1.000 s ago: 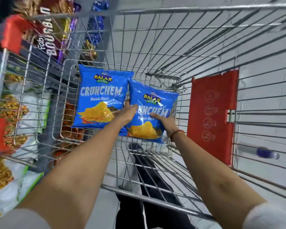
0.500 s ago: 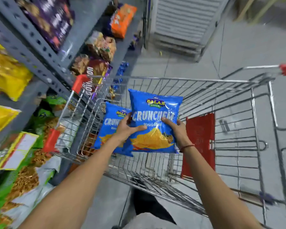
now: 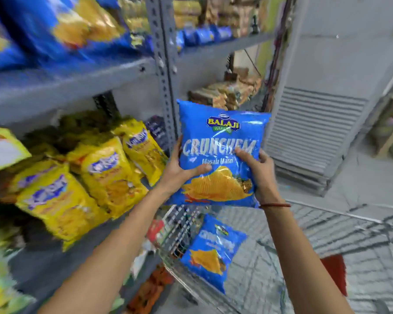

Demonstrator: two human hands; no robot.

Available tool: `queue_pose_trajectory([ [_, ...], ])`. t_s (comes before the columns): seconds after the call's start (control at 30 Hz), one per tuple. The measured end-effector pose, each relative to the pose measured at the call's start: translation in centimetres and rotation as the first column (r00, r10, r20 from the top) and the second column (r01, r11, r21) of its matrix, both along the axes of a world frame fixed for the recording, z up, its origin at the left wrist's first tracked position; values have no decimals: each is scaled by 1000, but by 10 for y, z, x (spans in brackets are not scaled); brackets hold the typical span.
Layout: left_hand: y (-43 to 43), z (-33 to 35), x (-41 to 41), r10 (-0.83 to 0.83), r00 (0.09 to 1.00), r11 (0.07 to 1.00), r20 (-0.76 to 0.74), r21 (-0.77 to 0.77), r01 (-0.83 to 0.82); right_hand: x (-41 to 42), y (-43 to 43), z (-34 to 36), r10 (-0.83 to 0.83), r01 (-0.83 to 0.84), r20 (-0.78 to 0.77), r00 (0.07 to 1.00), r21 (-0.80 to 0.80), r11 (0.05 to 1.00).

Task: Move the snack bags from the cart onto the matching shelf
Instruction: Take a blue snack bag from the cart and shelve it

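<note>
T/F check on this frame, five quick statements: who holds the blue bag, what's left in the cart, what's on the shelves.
1. Both hands hold the blue Crunchem bag. True: the left hand takes its left edge, the right hand its right edge.
2. The cart holds no bags. False: a second blue bag leans inside it.
3. The held bag already rests on a shelf. False: it is in the air, in front of the grey shelf post.
4. Yellow bags fill the middle shelf on the left. True.
5. The upper left shelf shows blue bags. True, though they are blurred.
</note>
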State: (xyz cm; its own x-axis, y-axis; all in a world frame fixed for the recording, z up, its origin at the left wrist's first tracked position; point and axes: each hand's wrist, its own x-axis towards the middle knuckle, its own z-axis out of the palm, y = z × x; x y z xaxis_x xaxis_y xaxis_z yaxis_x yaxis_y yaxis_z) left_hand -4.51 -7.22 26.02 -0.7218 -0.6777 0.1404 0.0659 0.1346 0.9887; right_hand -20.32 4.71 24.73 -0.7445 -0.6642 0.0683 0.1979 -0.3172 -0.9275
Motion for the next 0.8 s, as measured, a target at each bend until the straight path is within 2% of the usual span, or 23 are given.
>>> queue_pose_trajectory([
  [0.17, -12, 93, 67, 138, 982, 958, -129, -235, -165, 52, -38, 89, 137, -160, -125, 983, -195, 968],
  [0.33, -24, 163, 135, 291, 920, 858, -261, -354, -372, 111, -75, 167, 228, -299, -243, 943, -313, 902],
  [0.47, -38, 206, 184, 394, 852, 767, -345, -387, -511, 154, -113, 215, 247, -378, -375, 894, -331, 865],
  [0.6, -58, 238, 227, 456, 815, 716, -358, -396, -575, 189, -157, 247, 256, -430, -469, 845, -310, 848],
  [0.8, -94, 251, 253, 562, 731, 618, -387, -391, -682, 223, -203, 269, 282, -478, -548, 787, -255, 841],
])
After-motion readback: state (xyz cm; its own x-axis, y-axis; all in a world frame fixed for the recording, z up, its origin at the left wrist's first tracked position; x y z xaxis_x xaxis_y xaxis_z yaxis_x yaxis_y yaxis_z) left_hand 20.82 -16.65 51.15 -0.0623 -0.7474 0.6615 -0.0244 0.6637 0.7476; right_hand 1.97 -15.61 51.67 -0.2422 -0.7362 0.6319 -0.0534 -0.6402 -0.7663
